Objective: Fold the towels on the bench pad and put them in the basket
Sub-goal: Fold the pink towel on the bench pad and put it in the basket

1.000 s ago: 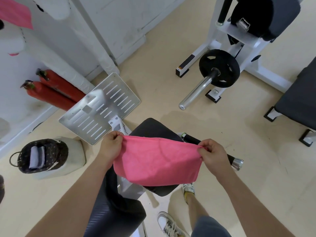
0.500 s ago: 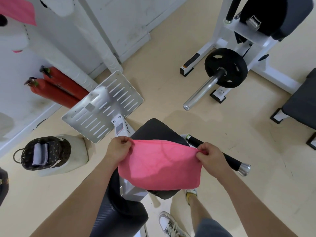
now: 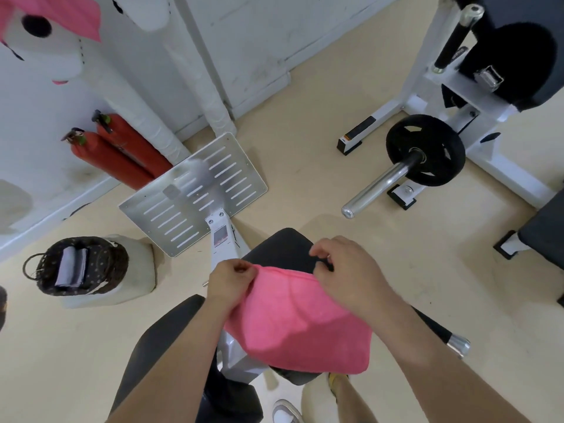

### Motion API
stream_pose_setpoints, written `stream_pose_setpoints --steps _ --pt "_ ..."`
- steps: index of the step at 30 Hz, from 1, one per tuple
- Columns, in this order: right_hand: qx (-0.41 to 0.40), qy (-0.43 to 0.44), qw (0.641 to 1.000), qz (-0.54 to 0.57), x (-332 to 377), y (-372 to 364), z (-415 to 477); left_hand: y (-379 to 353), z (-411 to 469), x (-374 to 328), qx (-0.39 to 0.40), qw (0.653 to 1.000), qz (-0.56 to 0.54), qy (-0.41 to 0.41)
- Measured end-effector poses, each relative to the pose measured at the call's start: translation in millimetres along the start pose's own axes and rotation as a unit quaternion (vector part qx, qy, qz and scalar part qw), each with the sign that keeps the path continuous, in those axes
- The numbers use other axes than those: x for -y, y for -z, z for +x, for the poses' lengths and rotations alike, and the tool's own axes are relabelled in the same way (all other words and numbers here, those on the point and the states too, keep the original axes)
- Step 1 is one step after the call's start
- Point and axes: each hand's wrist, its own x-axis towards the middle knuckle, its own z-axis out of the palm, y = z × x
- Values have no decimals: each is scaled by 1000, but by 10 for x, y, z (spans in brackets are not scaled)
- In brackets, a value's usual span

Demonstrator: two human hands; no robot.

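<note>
While hanging in the air, towel: pink, over the near end of the counter, top edge lifted, lower right corner drooping past the counter's near right edge.
Left hand: at the towel's top left corner, fingers clamped on the cloth in a pinch, knuckles up, forearm entering from the lower left.
Right hand: over the middle of the top edge, close beside the left hand, back of the hand up, wrist bent inward, forearm crossing above the towel's right half; fingers curled together, tips just past the edge; cannot tell whether clamped on cloth, edge hidden under the palm.
Step in hand: probably halving the towel, right corner to left corner.
Doing it well: set corner onto corner before releasing anything; keep the top edge taut for flush layers; lower onto the bare middle of the counter and smooth outward from the fold; keep the drooping corner off the handle at the near right.
Basket: on a pale block on the floor, well left of the counter, grey towel folded inside.
Progress: at a guess, one towel done, this one mid-fold, basket trip not yet made.
</note>
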Motion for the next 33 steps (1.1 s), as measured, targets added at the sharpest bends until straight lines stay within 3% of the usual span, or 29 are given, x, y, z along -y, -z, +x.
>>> stream_pose_setpoints --steps 5,10,13,17,19,21,23,26,29,33 --pt "161 38 983 -85 404 -443 637 -35 -26 20 -39 999 -9 12" --pt "242 35 961 -126 458 -793 877 -2 -63 73 -39 997 -60 1" --pt "236 30 963 -128 442 -853 918 150 -128 195 16 996 -81 14" --pt "261 18 950 -172 489 -892 1006 393 -318 484 162 970 -162 78" --pt "284 13 939 -193 529 -900 1051 453 -405 574 180 965 -176 78" --pt "305 20 929 -208 564 -908 1091 470 -455 578 169 976 -122 59" --pt "330 40 916 -224 611 -916 1117 465 -493 537 147 988 -3 39" --pt "360 61 899 -241 685 -935 1145 461 -534 507 116 979 163 34" --pt "394 57 884 -245 769 -924 1173 428 -542 556 146 976 156 46" --pt "425 45 861 -275 897 -900 1191 477 -486 578 158 985 50 48"
